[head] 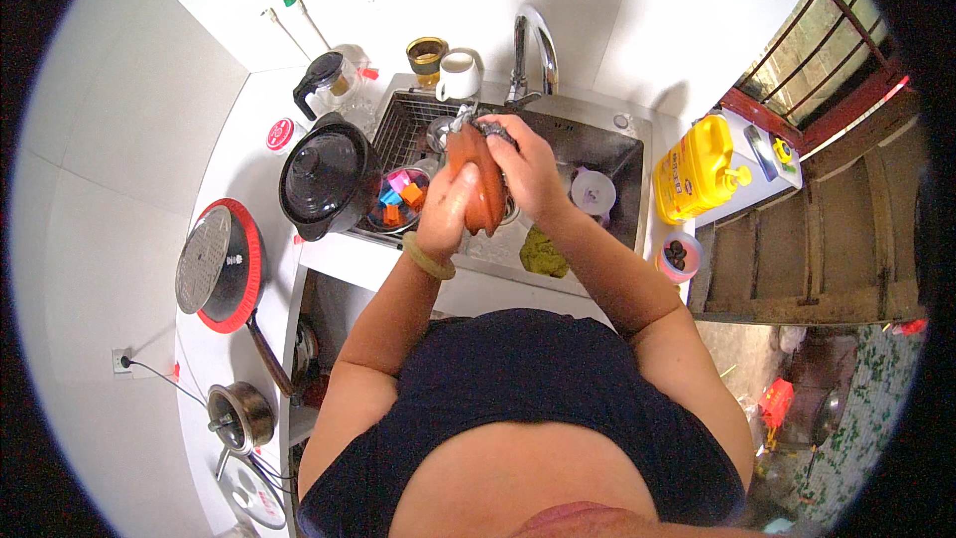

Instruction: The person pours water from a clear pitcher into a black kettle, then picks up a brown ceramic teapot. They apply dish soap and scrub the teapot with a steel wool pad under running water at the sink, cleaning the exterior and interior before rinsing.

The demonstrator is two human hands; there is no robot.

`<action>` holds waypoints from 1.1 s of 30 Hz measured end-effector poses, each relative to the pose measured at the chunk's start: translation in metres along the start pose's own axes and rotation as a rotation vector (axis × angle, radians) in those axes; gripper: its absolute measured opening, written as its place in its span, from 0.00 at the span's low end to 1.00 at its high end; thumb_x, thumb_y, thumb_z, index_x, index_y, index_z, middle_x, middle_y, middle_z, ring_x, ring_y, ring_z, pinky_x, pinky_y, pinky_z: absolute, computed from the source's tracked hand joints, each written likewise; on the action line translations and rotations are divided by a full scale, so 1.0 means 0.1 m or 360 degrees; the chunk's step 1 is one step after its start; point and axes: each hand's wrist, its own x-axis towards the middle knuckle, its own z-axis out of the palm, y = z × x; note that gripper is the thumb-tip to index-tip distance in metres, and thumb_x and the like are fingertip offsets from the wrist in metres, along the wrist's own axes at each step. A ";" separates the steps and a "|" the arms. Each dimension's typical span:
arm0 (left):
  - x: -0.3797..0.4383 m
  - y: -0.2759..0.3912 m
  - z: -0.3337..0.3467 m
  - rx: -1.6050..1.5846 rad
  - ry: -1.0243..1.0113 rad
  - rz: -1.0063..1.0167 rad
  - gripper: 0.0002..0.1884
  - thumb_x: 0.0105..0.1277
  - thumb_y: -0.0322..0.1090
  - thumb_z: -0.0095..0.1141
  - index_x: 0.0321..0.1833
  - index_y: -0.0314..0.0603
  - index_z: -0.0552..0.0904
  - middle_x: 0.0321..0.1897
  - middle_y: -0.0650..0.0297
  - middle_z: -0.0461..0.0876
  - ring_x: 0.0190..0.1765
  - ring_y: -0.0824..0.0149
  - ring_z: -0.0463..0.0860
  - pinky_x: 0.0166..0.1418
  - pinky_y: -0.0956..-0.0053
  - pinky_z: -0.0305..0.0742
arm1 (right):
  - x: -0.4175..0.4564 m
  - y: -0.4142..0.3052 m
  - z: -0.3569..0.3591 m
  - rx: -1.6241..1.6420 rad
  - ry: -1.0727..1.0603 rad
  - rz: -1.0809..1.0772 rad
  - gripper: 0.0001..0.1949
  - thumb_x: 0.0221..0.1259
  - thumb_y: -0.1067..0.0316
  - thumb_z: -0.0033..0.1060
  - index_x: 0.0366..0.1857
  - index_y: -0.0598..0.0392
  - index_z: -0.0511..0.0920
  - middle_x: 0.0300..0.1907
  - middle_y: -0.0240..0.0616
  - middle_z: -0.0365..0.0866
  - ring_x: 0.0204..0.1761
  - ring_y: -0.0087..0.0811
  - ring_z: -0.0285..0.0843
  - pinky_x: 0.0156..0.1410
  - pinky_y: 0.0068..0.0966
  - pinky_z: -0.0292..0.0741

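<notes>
My left hand (448, 209) grips a wet reddish-brown object (478, 179), which looks like a bowl or dish with a scalloped edge, tilted over the sink. My right hand (519, 161) is on its upper end, fingers closed around a grey metal scouring pad (499, 130). In the steel sink (597, 131) below, a green cloth (544, 252) lies near the front edge and a whitish round dish (593, 193) stands at the right. Left of my hands, a bowl holds several coloured blocks or clips (403, 190).
A black lidded pot (328, 175) stands at the sink's left edge. Behind the sink are a chrome faucet (534, 52), a white mug (458, 75) and an amber cup (427, 60). A yellow pump jug (694, 172) stands right. A frying pan (243, 265) lies farther left.
</notes>
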 end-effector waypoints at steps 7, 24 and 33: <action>0.09 0.24 0.08 -0.0710 0.0107 -0.0216 0.28 0.76 0.54 0.34 0.65 0.37 0.69 0.57 0.57 0.77 0.55 0.62 0.79 0.62 0.65 0.72 | -0.15 -0.05 0.09 -0.0775 0.0366 -0.0921 0.16 0.49 0.74 0.58 0.46 0.54 0.77 0.47 0.50 0.78 0.50 0.52 0.75 0.56 0.41 0.73; 0.19 0.05 0.07 -0.0451 0.0206 0.0201 0.26 0.78 0.48 0.28 0.65 0.34 0.68 0.57 0.55 0.75 0.58 0.61 0.77 0.63 0.66 0.70 | -0.09 -0.34 0.12 -0.0958 0.0111 -0.0857 0.19 0.54 0.62 0.63 0.50 0.52 0.78 0.56 0.50 0.73 0.57 0.49 0.74 0.61 0.45 0.67; 0.11 0.17 0.06 0.0633 0.0204 0.0600 0.24 0.77 0.42 0.27 0.60 0.32 0.73 0.50 0.57 0.80 0.49 0.64 0.80 0.57 0.71 0.72 | -0.20 -0.33 0.18 -0.0938 0.0199 -0.0818 0.25 0.53 0.68 0.61 0.57 0.61 0.71 0.63 0.61 0.65 0.61 0.60 0.68 0.64 0.44 0.69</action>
